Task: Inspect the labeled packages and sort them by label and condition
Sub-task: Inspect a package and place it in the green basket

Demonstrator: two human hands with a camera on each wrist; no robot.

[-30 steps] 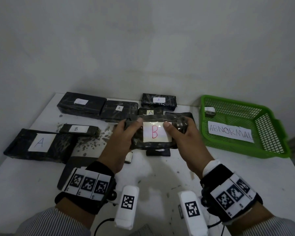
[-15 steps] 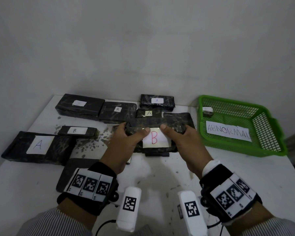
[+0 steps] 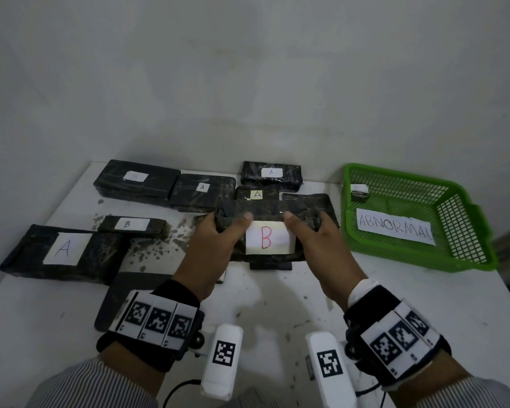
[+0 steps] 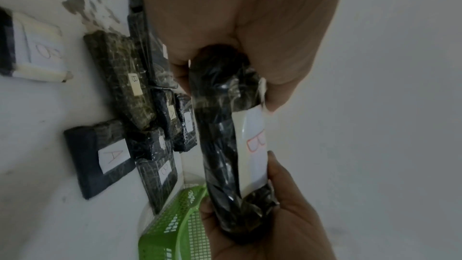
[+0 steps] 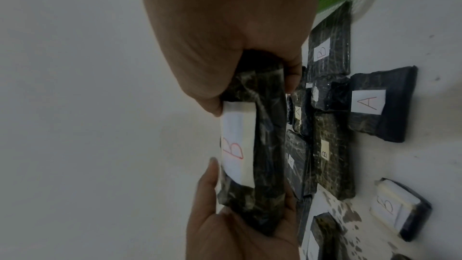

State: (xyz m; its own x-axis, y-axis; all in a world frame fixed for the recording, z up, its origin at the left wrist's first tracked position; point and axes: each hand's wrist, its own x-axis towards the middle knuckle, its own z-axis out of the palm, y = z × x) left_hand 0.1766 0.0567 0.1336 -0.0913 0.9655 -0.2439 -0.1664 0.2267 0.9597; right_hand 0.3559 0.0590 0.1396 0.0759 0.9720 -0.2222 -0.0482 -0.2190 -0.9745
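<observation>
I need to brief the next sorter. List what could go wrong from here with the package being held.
1. Both thumbs sit at the edges of the red B label; the left hand or right hand could smudge or lift it.
2. The held package is above other packages, so lowering it blindly could cover the small A package and hide its label.
3. The green basket marked ABNORMAL is close on the right; a normal package may land there by mistake.

Head view high, facing down and forward, 2 wrist views close, facing inward, sharing the held package point(image 3: 273, 222)
</observation>
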